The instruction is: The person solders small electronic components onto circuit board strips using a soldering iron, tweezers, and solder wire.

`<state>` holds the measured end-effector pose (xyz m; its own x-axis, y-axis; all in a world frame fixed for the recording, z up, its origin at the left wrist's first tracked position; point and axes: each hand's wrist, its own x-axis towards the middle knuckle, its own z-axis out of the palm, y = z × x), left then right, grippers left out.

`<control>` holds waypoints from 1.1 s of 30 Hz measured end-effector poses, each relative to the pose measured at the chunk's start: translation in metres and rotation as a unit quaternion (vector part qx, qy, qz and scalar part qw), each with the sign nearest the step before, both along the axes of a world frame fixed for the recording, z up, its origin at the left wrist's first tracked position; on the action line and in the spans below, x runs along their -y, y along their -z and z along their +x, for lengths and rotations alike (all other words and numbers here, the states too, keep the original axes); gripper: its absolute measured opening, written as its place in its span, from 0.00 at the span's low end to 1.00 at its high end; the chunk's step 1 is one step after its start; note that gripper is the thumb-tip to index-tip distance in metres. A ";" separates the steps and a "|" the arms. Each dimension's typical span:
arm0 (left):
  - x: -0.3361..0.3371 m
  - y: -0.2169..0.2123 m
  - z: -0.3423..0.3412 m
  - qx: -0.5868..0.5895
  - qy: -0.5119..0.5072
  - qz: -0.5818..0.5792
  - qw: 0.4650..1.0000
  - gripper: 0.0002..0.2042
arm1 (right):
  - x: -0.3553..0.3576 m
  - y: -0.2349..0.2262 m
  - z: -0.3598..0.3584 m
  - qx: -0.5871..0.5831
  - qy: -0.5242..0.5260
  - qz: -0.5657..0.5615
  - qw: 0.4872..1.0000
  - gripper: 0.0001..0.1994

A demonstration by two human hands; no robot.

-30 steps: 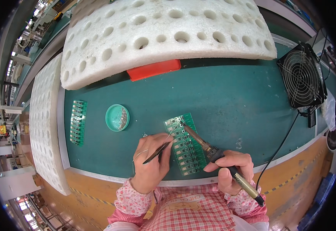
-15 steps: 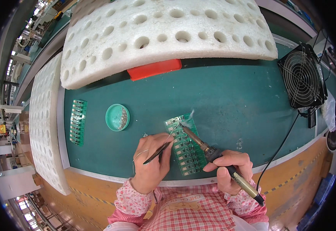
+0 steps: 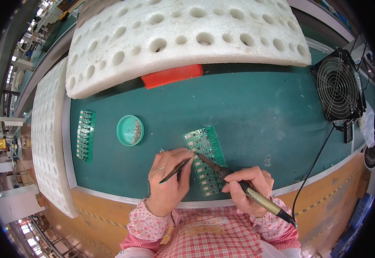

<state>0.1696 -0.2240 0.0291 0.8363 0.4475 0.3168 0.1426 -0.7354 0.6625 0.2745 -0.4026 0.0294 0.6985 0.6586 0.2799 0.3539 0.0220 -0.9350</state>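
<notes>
A green circuit board panel [image 3: 211, 142] lies on the green work mat in front of me, with rows of small components along it. My right hand [image 3: 252, 185] is closed round a soldering iron [image 3: 262, 202]. Its tip reaches the panel's left side, close to my left fingertips. My left hand [image 3: 168, 185], beside the panel, pinches dark tweezers [image 3: 173, 172]. A thin strand of solder wire [image 3: 152, 173] also runs through that hand, and its end extends over the board.
A round green dish [image 3: 119, 132] of small metal parts stands left of the panel. Farther left lies another circuit board panel [image 3: 85, 136]. White foam blocks [image 3: 183, 53] with holes span the back and left, near a red tray [image 3: 172, 77]. A black fan [image 3: 338, 86] stands right.
The soldering iron's tip has moved down and left along the panel, toward my left fingertips. The smoke near the panel's top has thinned. My left hand has barely moved.
</notes>
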 end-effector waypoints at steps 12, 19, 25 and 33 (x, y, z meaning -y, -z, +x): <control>-0.001 -0.001 0.001 0.005 0.005 -0.002 1.000 0.12 | -0.010 -0.013 -0.006 0.079 -0.001 -0.018 0.997 0.12; -0.001 -0.001 0.000 0.001 0.005 0.003 1.000 0.11 | -0.012 -0.018 -0.002 0.160 -0.032 -0.029 0.986 0.12; 0.000 -0.002 0.001 0.000 0.001 0.003 1.000 0.10 | 0.006 -0.011 -0.005 0.131 0.014 0.007 0.991 0.13; 0.001 -0.002 0.001 0.000 -0.001 0.001 1.000 0.10 | 0.010 0.002 -0.007 0.139 0.014 0.007 0.990 0.15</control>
